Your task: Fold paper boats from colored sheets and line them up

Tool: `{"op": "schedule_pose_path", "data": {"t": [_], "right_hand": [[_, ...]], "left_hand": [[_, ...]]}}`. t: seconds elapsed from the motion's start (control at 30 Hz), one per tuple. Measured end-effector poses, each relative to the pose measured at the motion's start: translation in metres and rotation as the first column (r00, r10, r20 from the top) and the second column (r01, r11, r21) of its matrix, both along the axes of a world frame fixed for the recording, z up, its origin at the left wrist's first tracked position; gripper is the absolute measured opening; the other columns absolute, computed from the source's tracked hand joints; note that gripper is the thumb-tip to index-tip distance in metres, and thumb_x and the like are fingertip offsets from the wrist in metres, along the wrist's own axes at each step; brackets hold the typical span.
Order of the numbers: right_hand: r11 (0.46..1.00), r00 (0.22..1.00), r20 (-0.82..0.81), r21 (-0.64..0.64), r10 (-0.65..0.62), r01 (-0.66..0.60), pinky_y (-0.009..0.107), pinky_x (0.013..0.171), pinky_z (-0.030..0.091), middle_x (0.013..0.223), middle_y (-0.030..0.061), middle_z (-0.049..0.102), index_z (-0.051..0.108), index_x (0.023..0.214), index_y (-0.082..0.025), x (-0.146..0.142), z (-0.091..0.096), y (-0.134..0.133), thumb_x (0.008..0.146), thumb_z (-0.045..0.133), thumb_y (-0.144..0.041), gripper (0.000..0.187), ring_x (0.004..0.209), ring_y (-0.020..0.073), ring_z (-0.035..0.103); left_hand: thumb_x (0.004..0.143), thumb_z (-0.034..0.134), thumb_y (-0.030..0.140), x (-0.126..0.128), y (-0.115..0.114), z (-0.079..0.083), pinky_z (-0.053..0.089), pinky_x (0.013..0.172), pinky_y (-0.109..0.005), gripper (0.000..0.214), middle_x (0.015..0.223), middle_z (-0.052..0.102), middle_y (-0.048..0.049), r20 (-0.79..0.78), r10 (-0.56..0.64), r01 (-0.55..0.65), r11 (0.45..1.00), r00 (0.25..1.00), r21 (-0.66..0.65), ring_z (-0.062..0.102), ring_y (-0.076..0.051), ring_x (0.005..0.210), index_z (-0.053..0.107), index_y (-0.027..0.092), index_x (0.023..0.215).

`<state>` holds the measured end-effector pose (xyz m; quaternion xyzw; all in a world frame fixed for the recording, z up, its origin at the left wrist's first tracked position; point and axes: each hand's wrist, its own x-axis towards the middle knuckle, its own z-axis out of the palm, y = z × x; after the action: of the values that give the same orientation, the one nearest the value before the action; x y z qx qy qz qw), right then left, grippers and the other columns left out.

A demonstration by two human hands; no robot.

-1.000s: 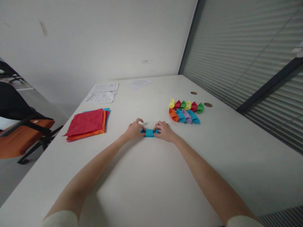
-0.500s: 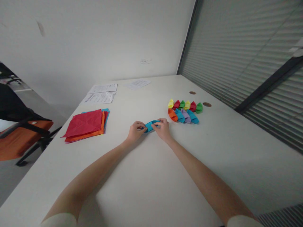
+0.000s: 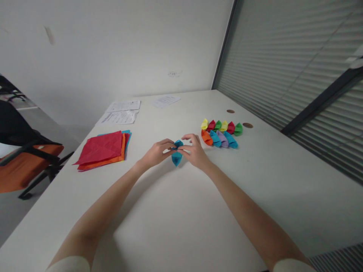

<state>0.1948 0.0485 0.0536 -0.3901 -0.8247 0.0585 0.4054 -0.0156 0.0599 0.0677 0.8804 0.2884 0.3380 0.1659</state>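
"Where's the blue folded paper [image 3: 176,159]?"
"Between the hands, its pointed lower end hanging just below the fingertips."
"And the left hand [image 3: 157,153]?"
"Pinching the paper's middle."
"The right hand [image 3: 197,154]?"
"Pinching there too, one finger lifted away."
"What's nearby?"
"Coloured sheets [image 3: 102,148] well left of the left hand; folded pieces [image 3: 223,139] beyond the right hand, rightward."

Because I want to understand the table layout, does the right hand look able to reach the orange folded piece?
Probably yes: the orange folded piece lies close beyond the right hand, slightly to its right, with nothing visible blocking the way, though this hand is occupied with the blue paper.
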Motion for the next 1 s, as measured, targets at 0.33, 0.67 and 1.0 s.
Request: {"op": "schedule_pose_path", "data": {"t": [0.33, 0.67, 1.0], "right_hand": [[0.994, 0.996, -0.083, -0.108, -0.030, 0.021, 0.047, 0.098, 0.042, 0.119, 0.0074, 0.044, 0.078, 0.072, -0.026, -0.002, -0.010, 0.005, 0.078, 0.073, -0.025, 0.007, 0.110, 0.0261, 0.045], [0.991, 0.981, -0.195, -0.131, 0.007, -0.033, 0.049, 0.099, 0.043, 0.117, 0.0072, 0.040, 0.077, 0.073, -0.025, -0.001, -0.014, 0.011, 0.076, 0.075, -0.023, 0.004, 0.105, 0.0248, 0.047], [0.999, 0.980, -0.198, -0.048, -0.034, 0.025, 0.049, 0.097, 0.044, 0.117, 0.0077, 0.040, 0.075, 0.070, -0.023, -0.006, -0.018, 0.009, 0.079, 0.071, -0.021, 0.010, 0.108, 0.0260, 0.047]], "left_hand": [[0.088, 0.060, 0.027, 0.005, -0.002, 0.005, 0.052, 0.076, -0.028, 0.015, 0.090, 0.069, -0.0062, -0.022, 0.034, -0.036, 0.994, 0.999, -0.101, 0.065, -0.015, 0.081, 0.070, 0.018, 0.088], [0.086, 0.059, 0.020, 0.004, -0.002, 0.006, 0.048, 0.071, -0.027, 0.010, 0.083, 0.066, -0.0048, -0.020, 0.067, -0.068, 0.996, 0.998, -0.065, 0.060, -0.014, 0.074, 0.068, 0.016, 0.083], [0.088, 0.056, 0.016, 0.005, -0.002, 0.004, 0.049, 0.077, -0.028, 0.013, 0.091, 0.069, -0.0054, -0.088, 0.114, -0.112, 0.993, 0.989, 0.030, 0.064, -0.016, 0.084, 0.069, 0.019, 0.087]]}}
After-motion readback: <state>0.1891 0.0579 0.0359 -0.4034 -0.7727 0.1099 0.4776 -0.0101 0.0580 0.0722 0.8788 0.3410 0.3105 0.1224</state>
